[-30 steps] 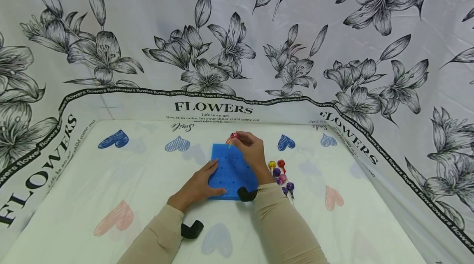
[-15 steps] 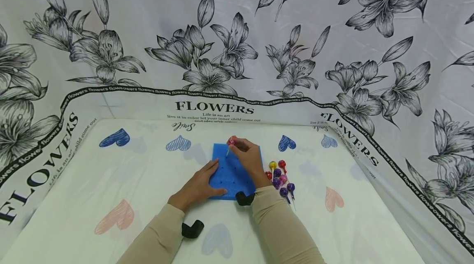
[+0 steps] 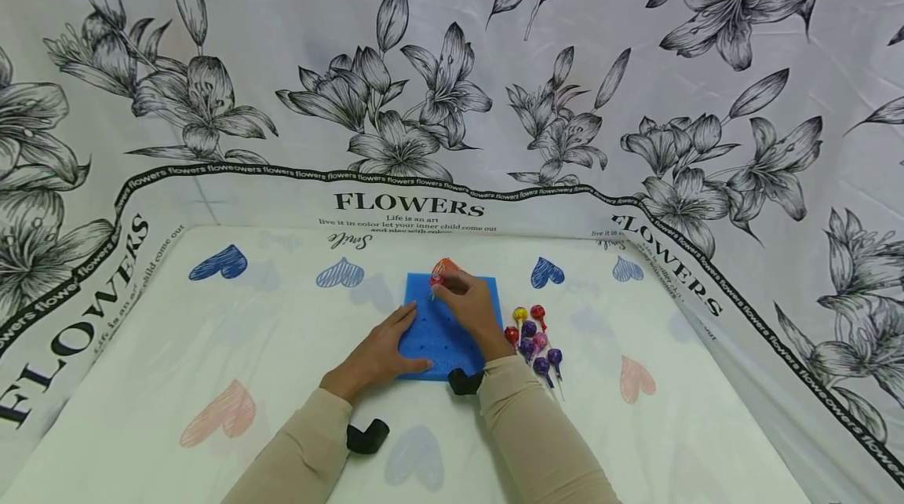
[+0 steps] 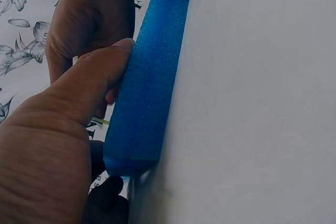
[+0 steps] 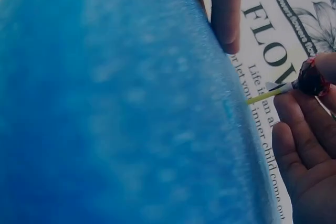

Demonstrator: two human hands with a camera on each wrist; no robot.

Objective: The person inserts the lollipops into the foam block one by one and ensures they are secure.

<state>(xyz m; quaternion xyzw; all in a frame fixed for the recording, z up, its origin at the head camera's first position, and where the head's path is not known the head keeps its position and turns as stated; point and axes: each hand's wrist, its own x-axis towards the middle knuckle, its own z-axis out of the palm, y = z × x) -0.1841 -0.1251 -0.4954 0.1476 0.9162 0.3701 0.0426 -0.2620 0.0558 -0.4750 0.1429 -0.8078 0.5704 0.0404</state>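
Note:
A blue foam block (image 3: pixel 448 339), dotted with small holes, lies flat on the table. At its left side rests my left hand (image 3: pixel 377 351), fingers spread and thumb over the block; the left wrist view shows the thumb (image 4: pixel 100 72) along its upper edge. My right hand (image 3: pixel 472 308) pinches a red-wrapped lollipop (image 3: pixel 436 279) above the block's far left part. Seen from the right wrist, the lollipop's yellow-green stick (image 5: pixel 265 97) points down to the foam surface. How deep the stick goes is hidden. A blurred orange-red patch appears just behind the right hand's fingers.
Right of the block lies a loose group of lollipops, among them a yellow one (image 3: pixel 519 315), a red one (image 3: pixel 537 312) and a purple one (image 3: pixel 541 367). A heart-printed white cloth (image 3: pixel 282 315) covers the table, with a flower-printed curtain (image 3: pixel 410 104) behind.
My right hand has come from the block's far edge slightly nearer and lower, bringing the lollipop's stick down to the foam. The left hand has stayed on the block.

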